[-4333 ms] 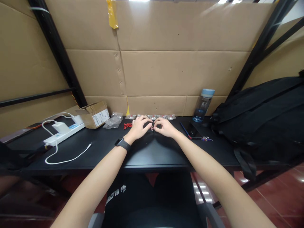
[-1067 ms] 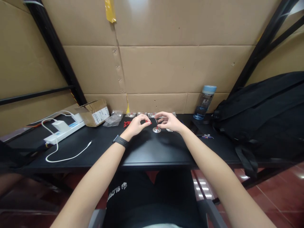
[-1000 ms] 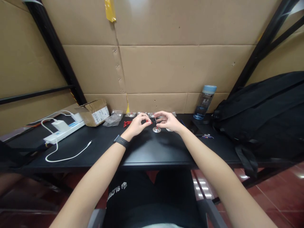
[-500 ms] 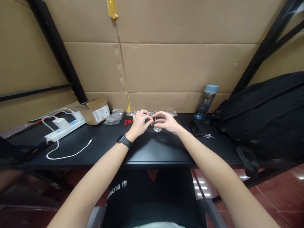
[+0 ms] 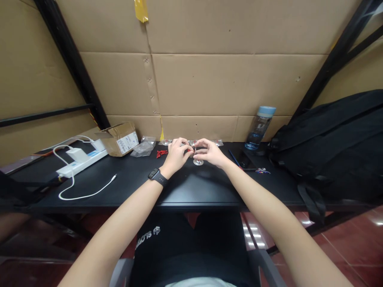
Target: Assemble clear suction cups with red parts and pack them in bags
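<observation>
My left hand point(image 5: 178, 154), with a dark watch on the wrist, has its thumb and fingers pinched on a small red piece point(image 5: 190, 150). Facing it, my right hand point(image 5: 208, 152) grips a small clear round item point(image 5: 194, 150) between thumb and fingers; the fingers partly hide it. The two hands nearly touch above the black table point(image 5: 191, 185). Just below them a clear disc-like base point(image 5: 198, 162) shows at the tabletop; whether it joins the held item cannot be made out. Red bundled pieces point(image 5: 162, 153) lie left of my left hand.
Clear plastic bags point(image 5: 144, 146) and an open cardboard box point(image 5: 120, 139) are left, beside a white power strip point(image 5: 81, 162) with cables. Small clear packets point(image 5: 216, 142) line the back. A bottle point(image 5: 259, 129), a dark tablet-like object point(image 5: 245, 159) and a black backpack point(image 5: 332, 147) are right.
My left hand has shifted very slightly, its thumb and fingertips now closer to my right fingertips and covering more of the red piece. My right hand is almost unmoved.
</observation>
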`<state>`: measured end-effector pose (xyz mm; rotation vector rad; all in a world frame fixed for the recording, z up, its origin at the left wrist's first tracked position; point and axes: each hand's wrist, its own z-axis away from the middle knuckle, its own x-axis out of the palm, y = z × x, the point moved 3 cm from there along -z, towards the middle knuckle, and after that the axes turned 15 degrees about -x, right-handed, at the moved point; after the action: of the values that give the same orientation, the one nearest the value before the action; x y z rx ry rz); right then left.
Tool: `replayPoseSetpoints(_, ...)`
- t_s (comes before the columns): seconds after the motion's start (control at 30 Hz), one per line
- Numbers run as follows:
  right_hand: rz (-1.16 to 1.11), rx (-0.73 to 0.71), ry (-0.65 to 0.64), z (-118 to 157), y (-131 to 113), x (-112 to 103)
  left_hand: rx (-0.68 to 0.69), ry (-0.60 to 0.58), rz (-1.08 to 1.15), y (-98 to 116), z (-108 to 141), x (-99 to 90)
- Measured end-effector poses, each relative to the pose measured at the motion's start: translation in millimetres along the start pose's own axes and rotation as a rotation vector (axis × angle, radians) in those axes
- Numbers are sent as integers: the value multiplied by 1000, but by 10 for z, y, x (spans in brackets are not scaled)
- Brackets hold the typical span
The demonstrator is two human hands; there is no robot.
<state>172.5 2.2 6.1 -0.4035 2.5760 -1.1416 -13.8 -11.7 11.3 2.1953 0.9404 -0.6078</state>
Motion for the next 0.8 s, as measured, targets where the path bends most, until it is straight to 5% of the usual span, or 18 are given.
replayPoseSetpoints(0.23, 39, 8, -92, -7, 5, -43, -19, 5, 31, -21, -24, -23)
replayPoseSetpoints(0.67, 112, -49, -14, -24, 45, 0, 44, -2, 98, 11, -27, -58)
replayPoseSetpoints(0.8, 361, -94, -186, 5, -28, -7, -44, 100, 167, -39, -76, -192)
